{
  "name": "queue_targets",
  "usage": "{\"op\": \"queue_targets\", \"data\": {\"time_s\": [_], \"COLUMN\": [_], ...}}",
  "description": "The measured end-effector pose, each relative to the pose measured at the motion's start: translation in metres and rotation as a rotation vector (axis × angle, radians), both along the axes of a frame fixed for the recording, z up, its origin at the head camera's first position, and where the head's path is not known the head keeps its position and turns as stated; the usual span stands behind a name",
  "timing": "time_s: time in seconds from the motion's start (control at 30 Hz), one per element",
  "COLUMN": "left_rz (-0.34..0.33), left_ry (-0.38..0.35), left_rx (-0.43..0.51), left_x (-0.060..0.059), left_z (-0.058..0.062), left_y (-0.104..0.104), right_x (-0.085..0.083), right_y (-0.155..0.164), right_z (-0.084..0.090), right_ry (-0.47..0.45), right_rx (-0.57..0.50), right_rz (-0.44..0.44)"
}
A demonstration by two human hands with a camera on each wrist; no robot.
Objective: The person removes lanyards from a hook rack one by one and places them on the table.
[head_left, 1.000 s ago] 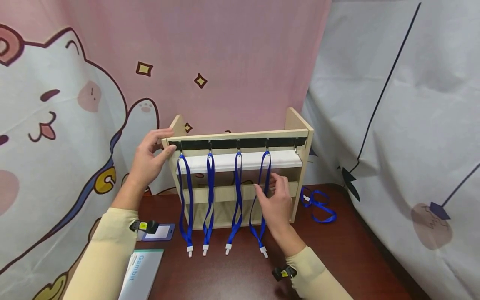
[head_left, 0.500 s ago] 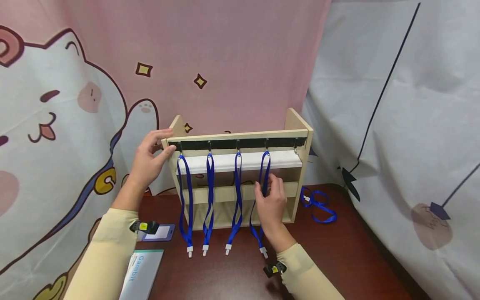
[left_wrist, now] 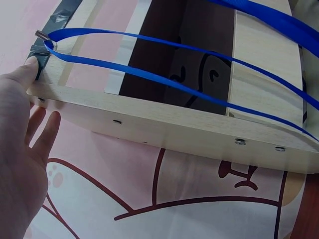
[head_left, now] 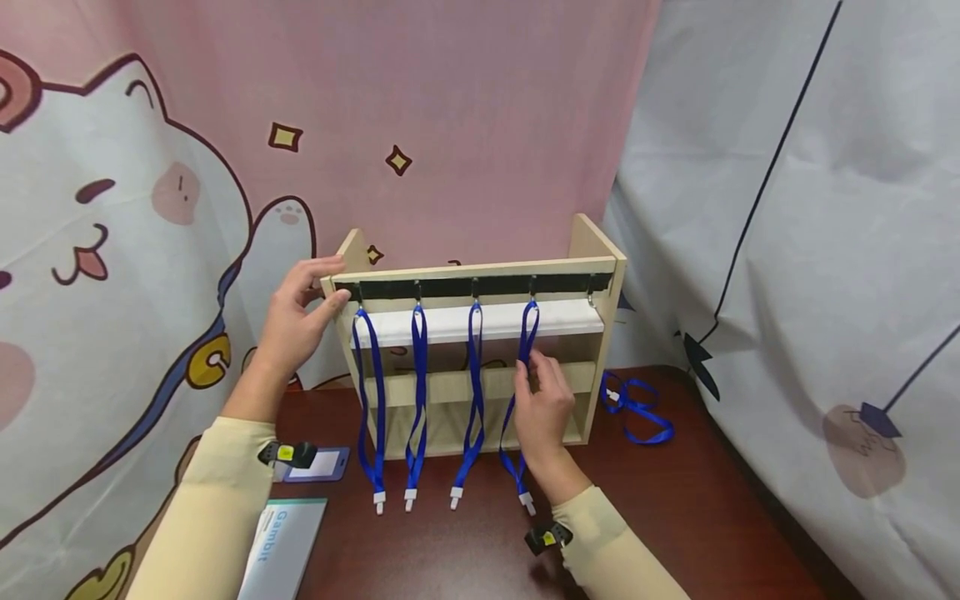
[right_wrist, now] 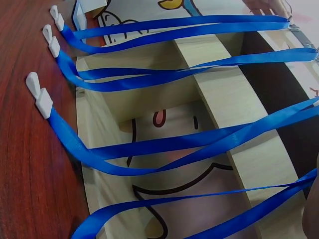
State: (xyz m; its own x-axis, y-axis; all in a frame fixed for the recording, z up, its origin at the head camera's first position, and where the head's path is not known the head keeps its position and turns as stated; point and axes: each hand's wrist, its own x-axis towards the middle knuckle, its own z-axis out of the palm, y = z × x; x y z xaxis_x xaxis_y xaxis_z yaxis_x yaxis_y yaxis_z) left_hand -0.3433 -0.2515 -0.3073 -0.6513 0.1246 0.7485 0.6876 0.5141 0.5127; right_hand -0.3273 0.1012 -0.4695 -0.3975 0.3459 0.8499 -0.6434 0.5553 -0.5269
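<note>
Pink cloth (head_left: 480, 100) with white cat picture (head_left: 52, 150) hung behind, red-brown bench (head_left: 450, 558) below. Wooden rack (head_left: 447, 386) stood on bench, black strip (head_left: 450, 288) and metal hooks (head_left: 591, 298) along top. Left hand (head_left: 297, 312) held rack's top left corner, thumb on front, fingers round side. Right hand (head_left: 545, 406) pinched fourth blue strap (head_left: 528, 340) from left; strap hung from hook, white clip (head_left: 527, 503) at bottom. Three more blue straps (head_left: 420, 342) hung left of it. Loose blue strap (head_left: 637, 407) lay right of rack. White box (head_left: 291, 542) and blue card holder (head_left: 318, 467) lay to left

Both arms (head_left: 202, 508) fwd, L hand (head_left: 291, 325) higher w/ thumb (head_left: 328, 309) spread, R hand (head_left: 542, 408) lower w/ fingers (head_left: 552, 375) bent.
</note>
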Motion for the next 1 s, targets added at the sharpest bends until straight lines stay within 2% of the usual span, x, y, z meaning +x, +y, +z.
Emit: {"op": "queue_targets", "data": {"time_s": [0.3,0.57,0.73,1.0], "left_rz": [-0.001,-0.006,-0.005,-0.010], "left_ry": [0.011,0.012,0.004,0.020], "left_rx": [-0.004,0.001,0.008,0.014], "left_x": [0.000,0.000,0.000,-0.001], "left_z": [-0.001,0.000,-0.001,-0.002], "left_y": [0.001,0.001,-0.001,0.000], "right_x": [0.007,0.021,0.029,0.053], "right_y": [0.011,0.023,0.028,0.041], "right_z": [0.014,0.042,0.056,0.090], "right_ry": [0.008,-0.006,0.012,0.038], "right_rx": [-0.021,-0.067,-0.072,-0.069], "right_rz": [0.049,0.174,0.165,0.164]}}
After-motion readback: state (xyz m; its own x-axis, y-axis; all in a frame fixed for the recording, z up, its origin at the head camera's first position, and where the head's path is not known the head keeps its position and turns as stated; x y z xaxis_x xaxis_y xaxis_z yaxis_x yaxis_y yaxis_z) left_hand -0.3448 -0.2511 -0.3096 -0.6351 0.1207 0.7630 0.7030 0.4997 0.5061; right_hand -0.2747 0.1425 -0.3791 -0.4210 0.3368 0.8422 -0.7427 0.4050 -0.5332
